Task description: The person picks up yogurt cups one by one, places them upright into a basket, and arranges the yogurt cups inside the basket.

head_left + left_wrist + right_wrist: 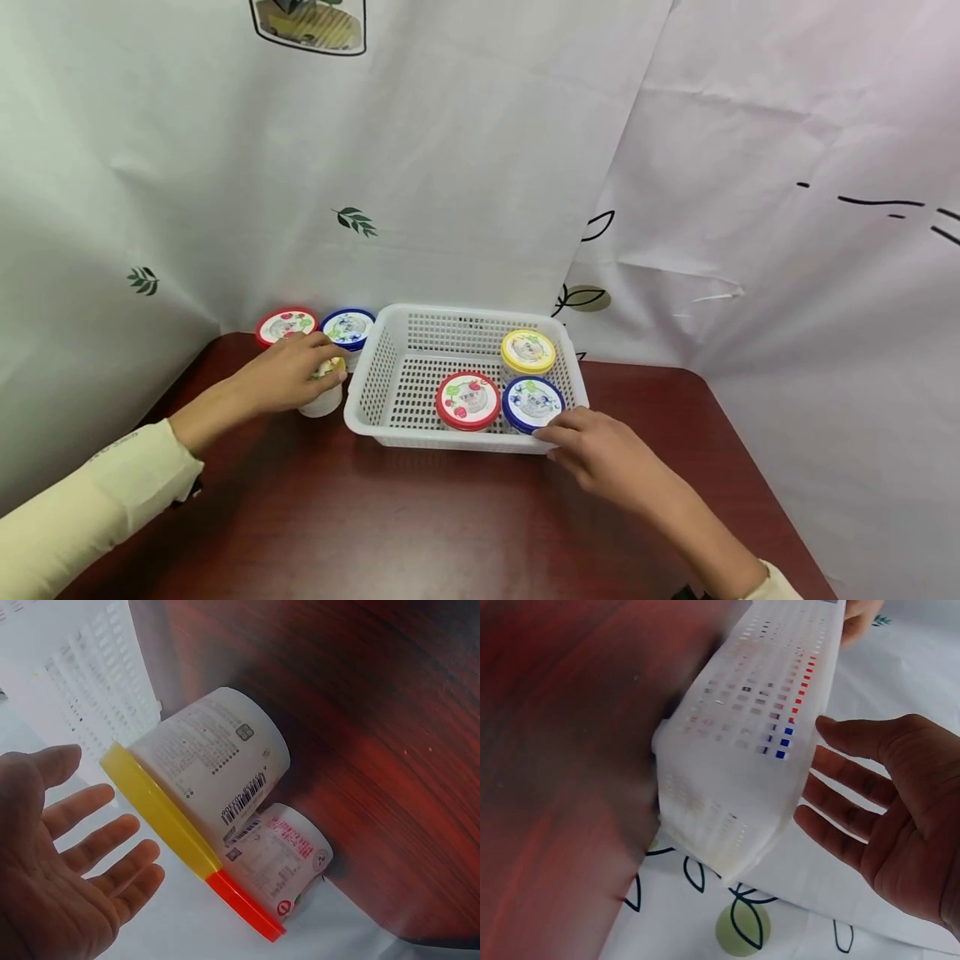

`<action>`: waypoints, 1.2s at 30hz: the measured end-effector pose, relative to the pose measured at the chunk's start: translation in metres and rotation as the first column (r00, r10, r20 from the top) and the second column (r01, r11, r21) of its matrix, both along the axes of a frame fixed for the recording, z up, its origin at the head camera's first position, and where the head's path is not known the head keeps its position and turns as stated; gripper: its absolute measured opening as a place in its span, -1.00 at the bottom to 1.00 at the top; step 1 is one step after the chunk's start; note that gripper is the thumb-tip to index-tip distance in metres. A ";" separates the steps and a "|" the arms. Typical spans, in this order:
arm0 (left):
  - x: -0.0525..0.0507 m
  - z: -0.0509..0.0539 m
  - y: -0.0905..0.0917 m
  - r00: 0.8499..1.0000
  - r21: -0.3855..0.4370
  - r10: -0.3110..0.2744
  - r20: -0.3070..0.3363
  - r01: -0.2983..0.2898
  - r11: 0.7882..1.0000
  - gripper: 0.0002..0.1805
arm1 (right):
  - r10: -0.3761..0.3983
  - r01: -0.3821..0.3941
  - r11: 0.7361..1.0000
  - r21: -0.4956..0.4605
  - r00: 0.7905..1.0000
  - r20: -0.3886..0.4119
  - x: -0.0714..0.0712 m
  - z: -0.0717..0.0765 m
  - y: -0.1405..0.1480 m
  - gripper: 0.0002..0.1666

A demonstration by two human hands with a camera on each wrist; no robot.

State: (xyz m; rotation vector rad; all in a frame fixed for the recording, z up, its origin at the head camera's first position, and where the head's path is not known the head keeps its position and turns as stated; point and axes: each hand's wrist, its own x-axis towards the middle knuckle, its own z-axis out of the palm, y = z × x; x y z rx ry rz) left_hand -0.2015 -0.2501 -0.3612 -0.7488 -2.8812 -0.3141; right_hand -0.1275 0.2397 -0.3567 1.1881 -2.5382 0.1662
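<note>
Toward the desk's (442,517) far left corner, the left hand (292,375) hovers over a yellow-topped tub (321,407), fingers loosely spread just beside its lid (161,810). Behind that tub, a red-topped tub (287,323) and a blue-topped tub (348,329) stand side by side near the far edge. A white basket (427,441) sits just right of them, with three more tubs (468,402) inside its right half. At its near right corner is the right hand (607,450), fingers apart; whether they touch the rim, I cannot tell.
</note>
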 end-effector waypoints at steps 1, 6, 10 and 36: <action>-0.001 0.000 0.000 1.000 -0.006 0.003 0.007 -0.003 1.000 -0.61 | -0.005 0.005 1.000 0.001 1.000 -0.007 0.001 -0.001 0.000 -0.58; -0.004 -0.001 -0.001 0.998 -0.018 0.025 0.066 -0.024 1.000 -0.48 | -0.017 0.018 1.000 0.019 0.999 -0.039 0.002 -0.007 0.002 -0.45; -0.007 0.003 -0.003 0.991 -0.045 0.048 0.126 -0.042 0.998 -0.36 | -0.026 0.026 0.999 0.022 0.999 -0.038 0.001 -0.008 0.001 -0.41; -0.018 0.031 -0.011 0.899 -0.126 0.038 0.437 0.019 0.992 -0.10 | -0.030 0.030 1.000 -0.005 0.999 0.012 0.000 -0.003 -0.006 -0.48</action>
